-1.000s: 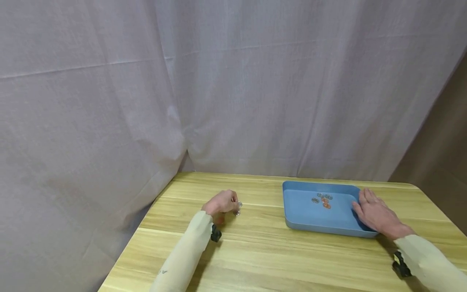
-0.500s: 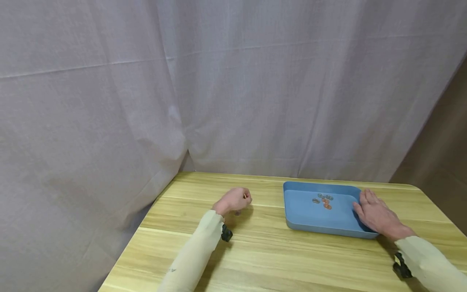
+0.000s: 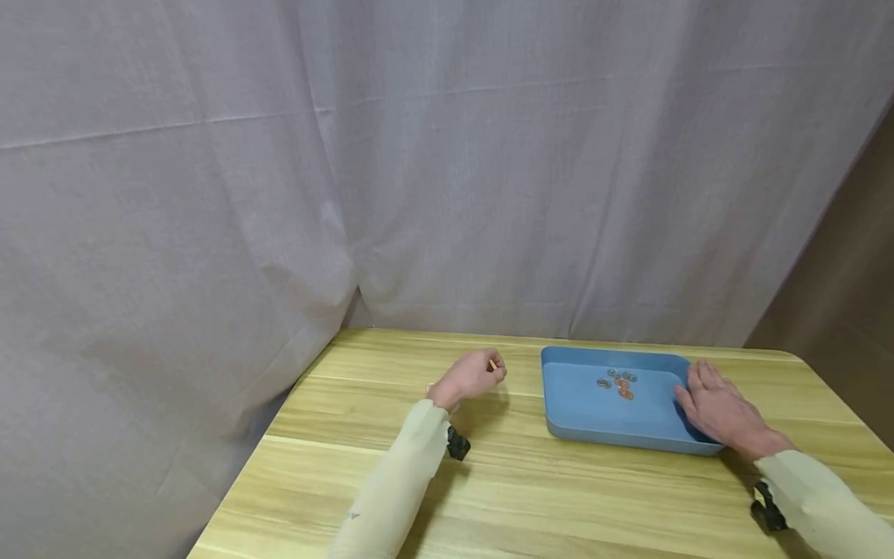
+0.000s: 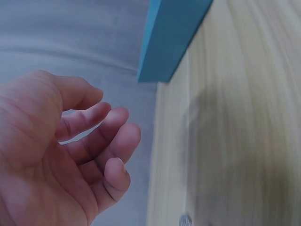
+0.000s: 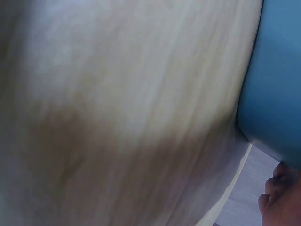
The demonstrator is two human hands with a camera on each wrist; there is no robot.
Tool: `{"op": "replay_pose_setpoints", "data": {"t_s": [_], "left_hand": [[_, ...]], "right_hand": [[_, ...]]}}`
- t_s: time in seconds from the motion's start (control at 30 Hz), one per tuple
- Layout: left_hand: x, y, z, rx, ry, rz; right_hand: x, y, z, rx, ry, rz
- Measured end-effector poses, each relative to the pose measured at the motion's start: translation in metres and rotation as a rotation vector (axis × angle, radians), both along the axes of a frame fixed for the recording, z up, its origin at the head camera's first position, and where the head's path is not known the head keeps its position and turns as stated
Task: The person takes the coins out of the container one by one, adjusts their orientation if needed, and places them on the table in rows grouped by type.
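My left hand [image 3: 473, 376] is raised above the wooden table [image 3: 503, 481], left of a shallow blue tray [image 3: 580, 411]. Its thumb and forefinger meet in a pinch, the other fingers loosely bent in the left wrist view; the fingertips hide the coin between them. Below that hand, a silver coin [image 4: 186, 220] lies on the wood. Several coins sit inside the tray, among them a silver coin [image 3: 604, 383] and a copper coin [image 3: 626, 394]. My right hand [image 3: 722, 407] rests with straight fingers along the tray's right side, thumb at the inner wall.
A grey curtain [image 3: 461, 194] hangs behind the table's far edge. Bare wood [image 3: 524, 419] lies between my left hand and the tray. Partly behind my left wrist, a small round thing [image 3: 429, 387] shows on the table.
My left hand has left the coins on the table, rising and moving right toward the tray with its pinch kept. My right hand and the tray have stayed put.
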State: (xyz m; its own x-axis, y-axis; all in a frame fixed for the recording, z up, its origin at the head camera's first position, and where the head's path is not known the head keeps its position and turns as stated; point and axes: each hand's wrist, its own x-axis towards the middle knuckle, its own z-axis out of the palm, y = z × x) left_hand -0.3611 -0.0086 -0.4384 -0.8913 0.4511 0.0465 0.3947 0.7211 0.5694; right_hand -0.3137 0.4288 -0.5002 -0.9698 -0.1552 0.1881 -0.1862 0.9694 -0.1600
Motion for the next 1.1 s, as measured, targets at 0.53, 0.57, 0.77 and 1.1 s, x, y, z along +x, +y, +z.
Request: {"op": "replay_pose_setpoints", "data": {"t_s": [0.53, 0.57, 0.77, 1.1], "left_hand": [[0.006, 0.055, 0.002, 0.089, 0.034, -0.033], [0.006, 0.059, 0.001, 0.097, 0.032, -0.034], [0.011, 0.084, 0.004, 0.113, 0.044, -0.056], [0.016, 0.120, 0.002, 0.087, 0.041, -0.001]], "right_hand": [[0.002, -0.001, 0.003, -0.008, -0.015, 0.000], [0.002, -0.001, 0.003, -0.008, -0.016, 0.000], [0.003, 0.000, 0.003, -0.009, -0.010, 0.005], [0.001, 0.000, 0.002, -0.002, -0.004, -0.001]]}}
